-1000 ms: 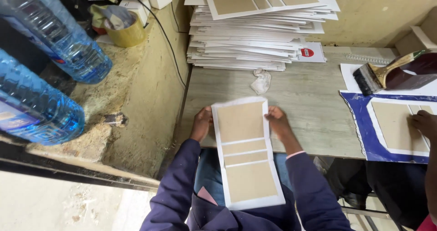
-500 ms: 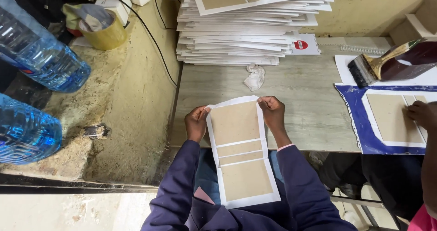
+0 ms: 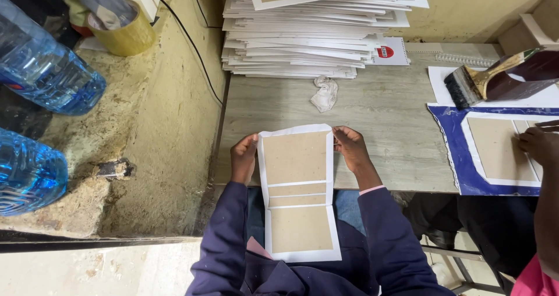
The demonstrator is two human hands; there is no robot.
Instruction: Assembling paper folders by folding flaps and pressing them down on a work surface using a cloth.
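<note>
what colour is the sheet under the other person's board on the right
Blue sheet, with a white-edged brown board on it; shows best in the head view.

The cover sheet (image 3: 298, 191) hangs over the near edge of the counter (image 3: 384, 109), its far half on the surface and its near half over the person's lap, with the left hand (image 3: 243, 159) at its left edge and the right hand (image 3: 351, 147) at its right edge. Behind it lies a crumpled scrap (image 3: 324, 93), and behind that the stack of sheets (image 3: 314, 34) stands against the wall. To the right a second sheet (image 3: 495, 150) lies under a co-worker's hand (image 3: 538, 146) with a brush (image 3: 489, 80) behind it, while left of the counter two bottles (image 3: 41, 80) lie on a ledge (image 3: 157, 144), a tape roll (image 3: 122, 31) behind them.
</note>
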